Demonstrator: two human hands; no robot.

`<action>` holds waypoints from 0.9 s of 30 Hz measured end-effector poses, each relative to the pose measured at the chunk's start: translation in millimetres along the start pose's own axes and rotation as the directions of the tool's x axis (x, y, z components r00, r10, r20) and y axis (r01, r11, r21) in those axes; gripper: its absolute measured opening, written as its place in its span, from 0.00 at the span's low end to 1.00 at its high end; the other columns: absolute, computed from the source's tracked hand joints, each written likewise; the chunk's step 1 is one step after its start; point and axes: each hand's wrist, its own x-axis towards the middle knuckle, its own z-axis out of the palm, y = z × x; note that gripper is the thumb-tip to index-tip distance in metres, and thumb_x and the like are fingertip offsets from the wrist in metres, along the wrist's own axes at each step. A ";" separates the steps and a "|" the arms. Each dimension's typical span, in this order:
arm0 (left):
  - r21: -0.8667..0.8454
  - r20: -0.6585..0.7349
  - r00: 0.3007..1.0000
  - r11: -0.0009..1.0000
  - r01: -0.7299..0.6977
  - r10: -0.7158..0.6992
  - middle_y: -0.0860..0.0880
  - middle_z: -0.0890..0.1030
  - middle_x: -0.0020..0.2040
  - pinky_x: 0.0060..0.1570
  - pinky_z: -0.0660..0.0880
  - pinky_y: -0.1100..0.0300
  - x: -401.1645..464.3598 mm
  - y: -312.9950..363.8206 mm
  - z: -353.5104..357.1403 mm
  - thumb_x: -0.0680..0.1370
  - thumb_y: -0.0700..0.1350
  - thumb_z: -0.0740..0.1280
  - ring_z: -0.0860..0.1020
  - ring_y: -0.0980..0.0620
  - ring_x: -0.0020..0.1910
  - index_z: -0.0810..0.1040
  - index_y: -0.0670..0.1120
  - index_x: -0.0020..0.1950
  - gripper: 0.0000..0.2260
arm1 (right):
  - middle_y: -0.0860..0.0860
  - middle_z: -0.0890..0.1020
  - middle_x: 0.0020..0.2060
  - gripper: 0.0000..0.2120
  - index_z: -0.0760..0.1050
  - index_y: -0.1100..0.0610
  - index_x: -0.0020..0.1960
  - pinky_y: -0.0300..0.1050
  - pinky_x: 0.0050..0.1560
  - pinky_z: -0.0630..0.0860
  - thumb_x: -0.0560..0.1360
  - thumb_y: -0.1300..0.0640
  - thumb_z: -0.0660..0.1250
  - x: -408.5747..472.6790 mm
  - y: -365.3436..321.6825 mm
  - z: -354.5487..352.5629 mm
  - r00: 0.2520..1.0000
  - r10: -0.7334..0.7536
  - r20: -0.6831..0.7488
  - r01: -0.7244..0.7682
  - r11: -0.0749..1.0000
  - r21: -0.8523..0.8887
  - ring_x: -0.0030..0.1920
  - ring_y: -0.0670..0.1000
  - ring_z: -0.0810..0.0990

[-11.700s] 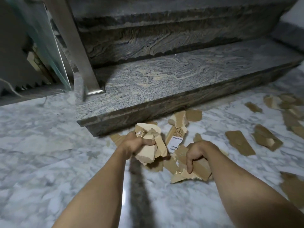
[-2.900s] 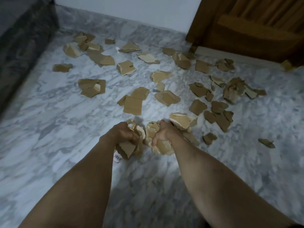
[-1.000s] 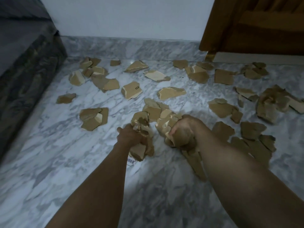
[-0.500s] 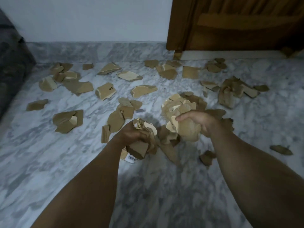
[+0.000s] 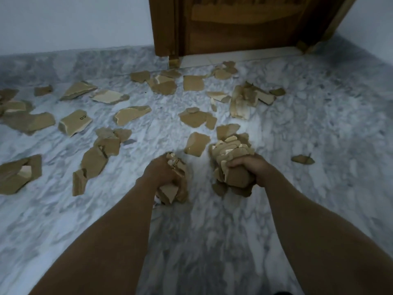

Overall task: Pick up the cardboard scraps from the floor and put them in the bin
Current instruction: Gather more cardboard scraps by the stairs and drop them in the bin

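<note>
Torn brown cardboard scraps lie scattered over the grey-white marble floor (image 5: 319,128). My left hand (image 5: 158,172) is clenched around a small wad of scraps (image 5: 173,189) held just above the floor. My right hand (image 5: 247,166) grips a thicker stack of scraps (image 5: 230,158), its fingers curled over the front. A loose scrap (image 5: 196,143) lies on the floor between and just beyond my two hands. One printed piece (image 5: 74,122) lies to the left, a folded clump (image 5: 244,101) further back on the right. No bin is in view.
A brown wooden door (image 5: 244,24) stands shut at the back, with a pale threshold strip under it. White walls (image 5: 74,22) meet a marble skirting on the left and right. A lone scrap (image 5: 303,159) lies to the right of my right hand.
The view has swung right, bringing the door to the centre. My right hand has shifted right with its stack, and my left hand has kept its wad.
</note>
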 end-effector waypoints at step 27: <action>-0.245 0.018 0.992 0.961 0.127 -0.126 0.42 0.79 0.59 0.60 0.77 0.44 43.8 78.4 2.4 0.58 0.50 0.82 0.77 0.41 0.59 0.80 0.42 0.59 0.32 | 0.57 0.75 0.60 0.35 0.63 0.59 0.68 0.53 0.54 0.77 0.69 0.48 0.77 101.7 -0.7 -0.1 0.968 -0.231 0.103 0.247 0.776 -0.580 0.58 0.60 0.77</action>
